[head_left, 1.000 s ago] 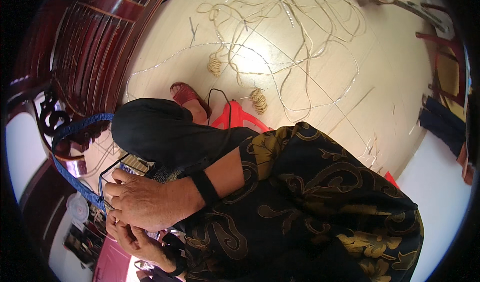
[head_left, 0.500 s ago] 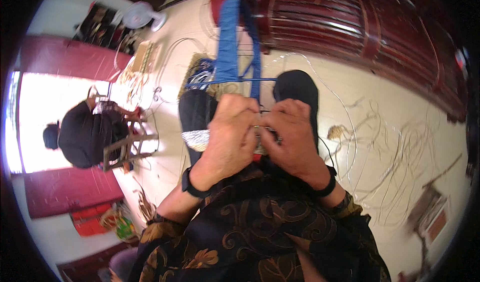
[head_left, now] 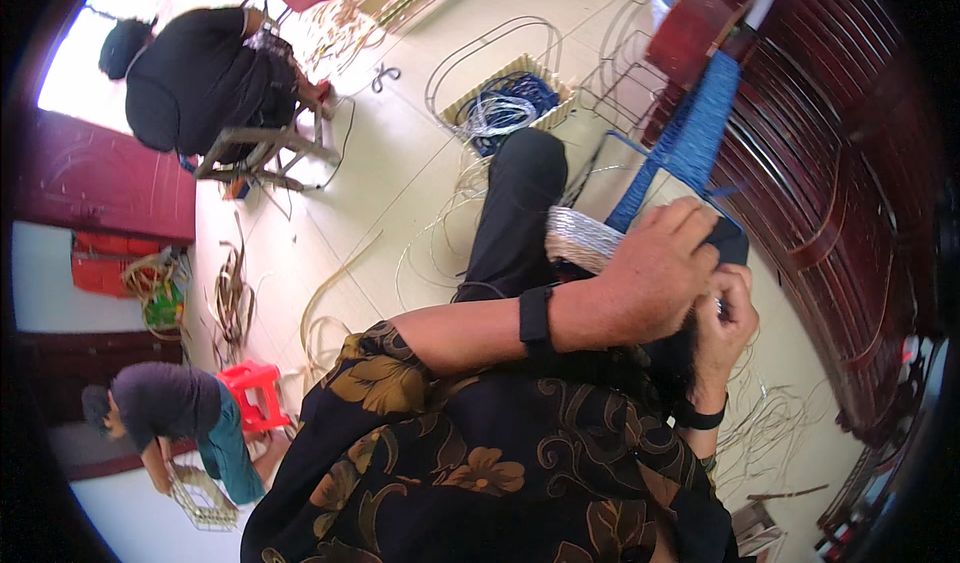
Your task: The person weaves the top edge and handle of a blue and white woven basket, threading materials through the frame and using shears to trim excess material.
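Note:
My left hand (head_left: 655, 273) reaches across my lap, a black band on its wrist, and closes over a partly woven piece. That piece has a grey woven band (head_left: 583, 239) and a long blue woven strip (head_left: 690, 133) running up to the right. My right hand (head_left: 728, 325), also with a black wrist band, grips the same piece from below, pressed against my left hand. My black trouser leg (head_left: 512, 203) stretches out on the floor beneath the work. The exact spot the fingers pinch is hidden by my left hand.
A dark red slatted wooden bench (head_left: 850, 223) fills the right side. A wire-framed basket with blue cord (head_left: 508, 103) lies ahead. A person in black (head_left: 195, 73) sits on a stool upper left; another person (head_left: 170, 413) bends beside a red stool (head_left: 250, 378). Loose strands (head_left: 765, 428) litter the floor.
The head view has swung round, bringing the room and the other people into sight. Both my hands stay together on the woven piece.

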Action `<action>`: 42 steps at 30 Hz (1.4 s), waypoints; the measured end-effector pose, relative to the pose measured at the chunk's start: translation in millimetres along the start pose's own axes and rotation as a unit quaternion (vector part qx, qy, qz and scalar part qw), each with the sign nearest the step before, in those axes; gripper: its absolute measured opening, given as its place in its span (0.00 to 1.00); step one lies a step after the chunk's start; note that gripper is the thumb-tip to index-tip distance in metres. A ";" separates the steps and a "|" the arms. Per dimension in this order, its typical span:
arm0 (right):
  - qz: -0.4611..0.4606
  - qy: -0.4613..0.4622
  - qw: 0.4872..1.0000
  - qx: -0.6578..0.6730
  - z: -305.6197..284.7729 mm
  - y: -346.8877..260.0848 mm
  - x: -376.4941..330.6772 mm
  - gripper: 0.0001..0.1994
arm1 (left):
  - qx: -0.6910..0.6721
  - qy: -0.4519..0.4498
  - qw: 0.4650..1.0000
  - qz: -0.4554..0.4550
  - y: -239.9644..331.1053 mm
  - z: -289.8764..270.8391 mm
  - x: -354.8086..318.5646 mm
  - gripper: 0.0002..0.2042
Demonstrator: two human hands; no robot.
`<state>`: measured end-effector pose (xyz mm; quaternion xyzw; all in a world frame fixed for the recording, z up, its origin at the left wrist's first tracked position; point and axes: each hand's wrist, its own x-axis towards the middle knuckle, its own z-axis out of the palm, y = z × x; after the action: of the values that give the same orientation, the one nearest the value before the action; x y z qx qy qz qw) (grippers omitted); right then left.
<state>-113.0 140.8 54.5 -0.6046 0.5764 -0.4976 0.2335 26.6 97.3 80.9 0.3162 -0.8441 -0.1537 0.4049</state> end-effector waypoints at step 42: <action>0.239 0.076 0.958 -0.139 -160.3 -20.8 109.5 0.18 | 0.255 -0.019 0.700 -0.667 -499.1 -137.1 -205.3 0.07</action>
<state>-260.4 90.4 172.1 -0.4362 0.7839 -0.3861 0.2149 435.0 -143.7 -211.1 0.8845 -0.4269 -0.1683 0.0844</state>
